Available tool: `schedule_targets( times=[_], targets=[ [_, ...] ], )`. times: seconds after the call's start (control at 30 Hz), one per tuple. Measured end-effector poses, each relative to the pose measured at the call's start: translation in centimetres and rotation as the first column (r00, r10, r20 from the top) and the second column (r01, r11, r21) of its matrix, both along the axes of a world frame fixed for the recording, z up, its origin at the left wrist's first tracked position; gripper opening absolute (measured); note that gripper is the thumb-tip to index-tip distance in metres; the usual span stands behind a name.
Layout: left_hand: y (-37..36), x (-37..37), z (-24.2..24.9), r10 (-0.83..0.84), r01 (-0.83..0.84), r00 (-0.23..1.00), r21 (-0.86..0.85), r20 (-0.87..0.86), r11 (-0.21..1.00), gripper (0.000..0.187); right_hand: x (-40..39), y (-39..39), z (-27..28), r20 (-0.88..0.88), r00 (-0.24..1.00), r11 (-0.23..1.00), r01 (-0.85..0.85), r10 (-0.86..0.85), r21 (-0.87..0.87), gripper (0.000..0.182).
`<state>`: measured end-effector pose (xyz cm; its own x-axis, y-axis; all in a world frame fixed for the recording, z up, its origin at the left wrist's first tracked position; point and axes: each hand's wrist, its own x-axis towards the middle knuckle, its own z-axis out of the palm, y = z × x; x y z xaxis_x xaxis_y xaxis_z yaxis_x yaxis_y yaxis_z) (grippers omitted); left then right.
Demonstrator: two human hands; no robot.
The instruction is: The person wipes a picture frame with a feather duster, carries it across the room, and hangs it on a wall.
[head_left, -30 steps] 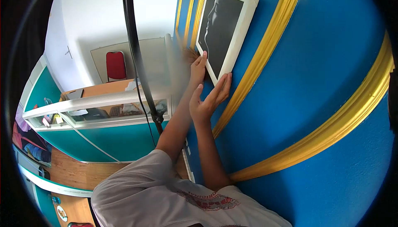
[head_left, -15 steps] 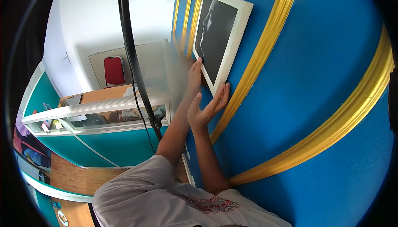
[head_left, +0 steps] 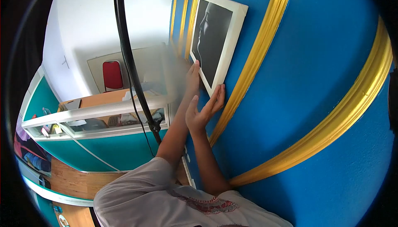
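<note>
A picture frame (head_left: 212, 41) with a wide white border and a dark picture of a profile is up against the blue wall, tilted in my view. My left hand (head_left: 193, 79) is at its lower left edge, one fingertip over the front border, the other fingers partly hidden. I see that hand as closed on the edge. My right hand (head_left: 204, 113) touches the lower right corner from below, with fingers stretched out and the thumb well apart from them.
Gold moulding (head_left: 262, 48) runs along the blue wall (head_left: 319, 57) beside the frame. To the left stand a black pole (head_left: 128, 53) with a hanging cable, a teal office partition (head_left: 103, 153), a desk (head_left: 97, 99) with items on it, and a red chair (head_left: 112, 75).
The whole view has shifted slightly, so the frame and gold moulding appear a little further left. Both hands stay at the frame's lower edges, with little change in pose.
</note>
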<state>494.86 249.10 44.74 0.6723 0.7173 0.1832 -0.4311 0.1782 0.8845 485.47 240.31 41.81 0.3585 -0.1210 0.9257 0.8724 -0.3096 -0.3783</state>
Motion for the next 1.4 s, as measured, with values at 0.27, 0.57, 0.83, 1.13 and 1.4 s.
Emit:
schedule_targets(
  times=[0.27, 0.57, 0.83, 1.13, 1.4],
  targets=[
    [-0.1, -0.2, 0.2, -0.028, 0.028, 1.0, -0.035, 0.007, 0.999, 0.055, -0.2, 0.1, 0.0, -0.014, 1.0, 1.0, 0.013, -0.013, -0.025, 0.065],
    [0.7, 1.1, -2.6, -0.115, 0.132, 0.981, -0.102, 0.155, 0.986, 0.052, -1.0, 0.6, -0.3, 0.087, 0.996, 0.999, -0.032, 0.029, 0.039, 0.062],
    [0.6, 2.7, -10.9, 0.101, -0.107, 0.994, 0.253, 0.035, 0.962, 0.041, -2.0, 0.2, 0.2, 0.074, 0.997, 0.998, -0.034, 0.03, 0.047, 0.052],
    [-5.4, -7.6, -15.0, -0.062, 0.055, 0.998, 0.253, 0.02, 0.966, 0.039, -2.9, -1.1, 1.4, -0.01, 0.988, 0.987, -0.156, 0.156, -0.041, 0.028],
    [-7.9, -16.7, -19.9, -0.259, 0.252, 0.966, 0.35, -0.028, 0.902, 0.034, -2.0, -2.2, 2.0, -0.051, 0.927, 0.927, -0.373, 0.371, -0.037, 0.013]
  ],
)
